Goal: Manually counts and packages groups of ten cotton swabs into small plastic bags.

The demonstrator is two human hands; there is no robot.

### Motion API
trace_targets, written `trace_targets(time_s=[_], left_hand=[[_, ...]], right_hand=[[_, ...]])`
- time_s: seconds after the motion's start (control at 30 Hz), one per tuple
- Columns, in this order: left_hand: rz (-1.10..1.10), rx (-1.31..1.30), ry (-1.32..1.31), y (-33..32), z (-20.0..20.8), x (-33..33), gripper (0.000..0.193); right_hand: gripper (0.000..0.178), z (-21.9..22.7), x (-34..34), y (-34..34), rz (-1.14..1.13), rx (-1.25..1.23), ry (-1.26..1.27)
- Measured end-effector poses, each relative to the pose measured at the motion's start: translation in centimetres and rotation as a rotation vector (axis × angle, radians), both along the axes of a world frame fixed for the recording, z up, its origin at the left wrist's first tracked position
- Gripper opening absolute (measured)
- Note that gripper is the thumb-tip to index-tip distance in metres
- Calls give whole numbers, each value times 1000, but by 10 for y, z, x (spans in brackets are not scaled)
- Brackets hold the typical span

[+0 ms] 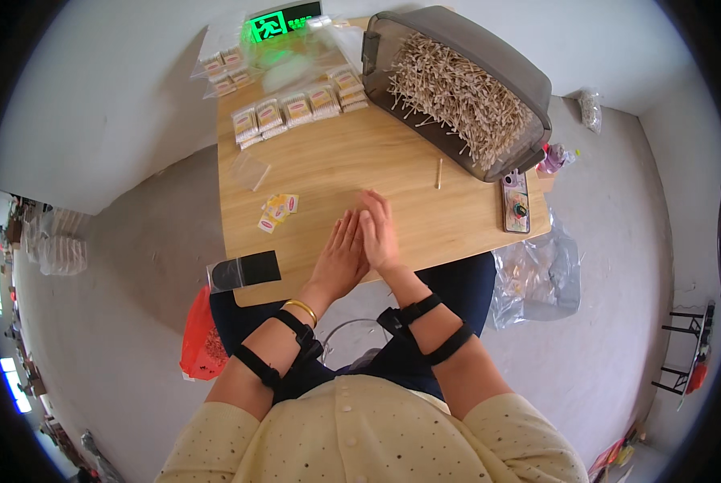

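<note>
My left hand (342, 256) and my right hand (380, 232) rest against each other over the front part of the wooden table (336, 173). The fingers of both are stretched out, pointing away from me, and no object shows in them; the palms are hidden. Left of them lie several small yellow and white paper cards (278, 211). A clear plastic bag (250, 171) lies flat farther left. Beyond my right hand is a single cotton swab (439, 173). Packs of cotton swabs (297, 109) stand in a row at the back left.
A grey plastic bin (449, 141) full of loose cotton swabs lies tilted at the back right. A phone (516, 205) sits at the right edge. A black card-like piece (260, 268) lies at the front left. A red bag (203, 338) and a clear bag (541, 274) flank the table.
</note>
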State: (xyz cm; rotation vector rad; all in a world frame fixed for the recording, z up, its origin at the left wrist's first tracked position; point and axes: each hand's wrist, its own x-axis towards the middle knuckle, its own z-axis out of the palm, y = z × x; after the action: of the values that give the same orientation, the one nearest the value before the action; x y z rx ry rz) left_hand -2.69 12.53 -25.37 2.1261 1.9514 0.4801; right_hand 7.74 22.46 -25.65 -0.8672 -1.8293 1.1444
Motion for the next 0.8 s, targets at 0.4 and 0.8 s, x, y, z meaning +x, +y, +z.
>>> trace_targets(time_s=[0.4, 0.8], left_hand=[[325, -103, 560, 0, -14, 6, 91], [229, 36, 22, 0, 7, 1, 77]], right_hand=[[42, -4, -11, -11, 88, 76, -91], [40, 5, 45, 13, -87, 45, -92]])
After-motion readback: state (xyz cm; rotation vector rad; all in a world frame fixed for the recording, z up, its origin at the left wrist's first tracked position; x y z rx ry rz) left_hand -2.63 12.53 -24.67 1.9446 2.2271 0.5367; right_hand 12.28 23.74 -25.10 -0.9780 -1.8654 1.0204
